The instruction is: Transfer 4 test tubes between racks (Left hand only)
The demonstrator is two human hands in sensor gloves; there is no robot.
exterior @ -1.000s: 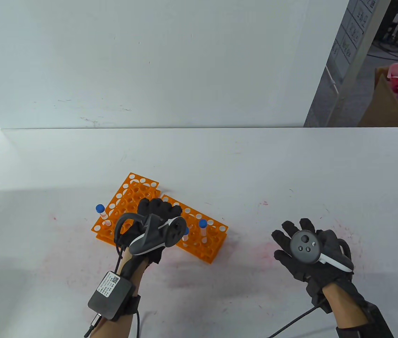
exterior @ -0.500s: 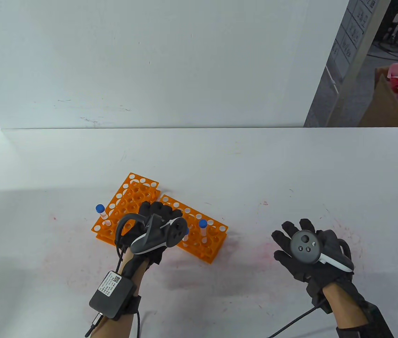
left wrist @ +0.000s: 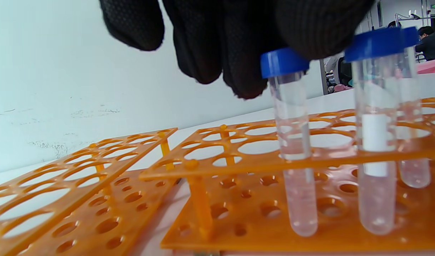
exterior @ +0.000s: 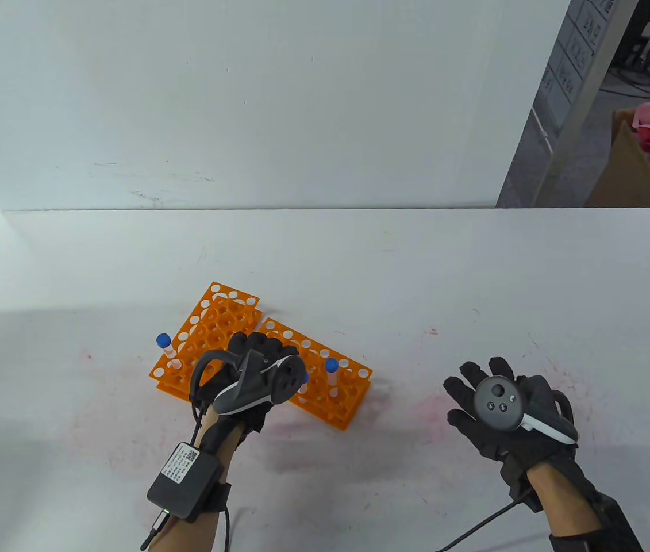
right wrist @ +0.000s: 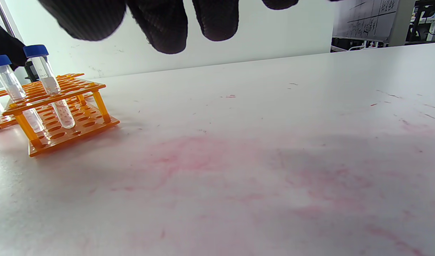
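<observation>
Gloved left hand (left wrist: 239, 39) fingertips touch the blue cap of a clear plastic tube (left wrist: 292, 142) seated in the right orange rack (left wrist: 310, 156); whether they grip is unclear. Three tubes stand there; one remains in the left orange rack (exterior: 210, 328).

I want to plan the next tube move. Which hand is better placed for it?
Left. The left hand already touches a tube's blue cap in the right rack. The right hand rests flat on the table, apart from both racks.

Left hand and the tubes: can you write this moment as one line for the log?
left hand: fingers on blue-capped test tube seated in right orange rack | right hand: flat on table, holding nothing
</observation>
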